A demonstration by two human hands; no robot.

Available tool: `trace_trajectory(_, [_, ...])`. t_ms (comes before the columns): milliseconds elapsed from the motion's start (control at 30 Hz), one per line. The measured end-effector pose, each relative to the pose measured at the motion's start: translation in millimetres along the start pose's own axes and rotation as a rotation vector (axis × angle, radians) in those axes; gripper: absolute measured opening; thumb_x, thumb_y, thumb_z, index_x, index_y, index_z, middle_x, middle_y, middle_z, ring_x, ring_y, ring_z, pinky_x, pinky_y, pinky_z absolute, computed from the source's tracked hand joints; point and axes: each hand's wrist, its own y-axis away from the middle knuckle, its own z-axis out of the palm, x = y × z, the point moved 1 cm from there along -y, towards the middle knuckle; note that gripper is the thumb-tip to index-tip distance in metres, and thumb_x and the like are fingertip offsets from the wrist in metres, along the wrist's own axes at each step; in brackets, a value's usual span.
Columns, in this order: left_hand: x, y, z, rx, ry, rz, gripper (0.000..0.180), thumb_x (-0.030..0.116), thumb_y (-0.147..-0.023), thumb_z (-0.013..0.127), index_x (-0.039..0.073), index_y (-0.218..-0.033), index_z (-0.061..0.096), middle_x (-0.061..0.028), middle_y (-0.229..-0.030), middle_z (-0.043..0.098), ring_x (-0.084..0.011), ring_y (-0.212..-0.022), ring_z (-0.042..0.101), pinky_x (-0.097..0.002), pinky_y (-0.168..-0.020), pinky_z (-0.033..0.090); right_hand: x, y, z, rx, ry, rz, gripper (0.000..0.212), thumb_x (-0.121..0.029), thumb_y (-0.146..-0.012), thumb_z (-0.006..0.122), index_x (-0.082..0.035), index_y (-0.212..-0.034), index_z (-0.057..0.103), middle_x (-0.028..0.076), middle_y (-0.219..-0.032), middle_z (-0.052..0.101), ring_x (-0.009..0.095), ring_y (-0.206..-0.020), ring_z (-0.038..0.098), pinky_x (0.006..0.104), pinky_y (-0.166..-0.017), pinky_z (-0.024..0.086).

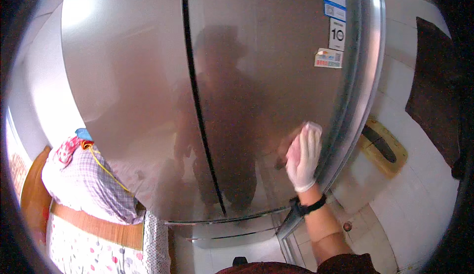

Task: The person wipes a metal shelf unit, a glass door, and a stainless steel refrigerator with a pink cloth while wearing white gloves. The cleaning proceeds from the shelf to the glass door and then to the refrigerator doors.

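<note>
My right hand (pixel 303 163), in a thin whitish glove, presses a pale pink cloth (pixel 312 126) against the right door (pixel 266 96) of a large brownish metallic refrigerator. The hand lies on the lower right part of that door, fingers pointing up. A black band (pixel 310 206) circles my wrist. Both refrigerator doors are closed, with a dark vertical gap (pixel 195 84) between them. Several stickers (pixel 335 0) are stuck at the upper right of the right door. My left hand does not show.
Along the right runs a silvery metal frame (pixel 363 76), with a yellowish board (pixel 390 148) and a dark hanging cloth (pixel 434 86) beyond it. At lower left, a checked cloth cover (pixel 91 182) drapes a bulky thing, near a wooden surface (pixel 98 224) and a dotted cloth (pixel 94 252).
</note>
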Motion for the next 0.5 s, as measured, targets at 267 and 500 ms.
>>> trace_trajectory(267, [-0.3, 32.5, 35.1, 0.007, 0.065, -0.055, 0.037, 0.03, -0.106, 0.042, 0.014, -0.132, 0.064, -0.0139, -0.135, 0.065, -0.03, -0.126, 0.059, -0.0394, -0.108, 0.046, -77.0, -248.9, -35.0, 0.273, -0.088, -0.447, 0.064, -0.018, -0.083, 0.067, -0.007, -0.145, 0.054, 0.012, -0.15, 0.053, 0.037, -0.14, 0.046, 0.0488, -0.11, 0.041])
trace_trajectory(500, [-5.6, 42.0, 73.5, -0.031, 0.082, -0.062, 0.037, 0.029, -0.106, 0.042, 0.014, -0.132, 0.064, -0.0141, -0.135, 0.065, -0.0303, -0.126, 0.059, -0.0394, -0.108, 0.046, -125.7, -203.1, 3.1, 0.156, -0.013, -0.538, 0.059, -0.027, -0.085, 0.066, -0.014, -0.142, 0.06, 0.007, -0.15, 0.054, 0.03, -0.139, 0.048, 0.0561, -0.108, 0.035])
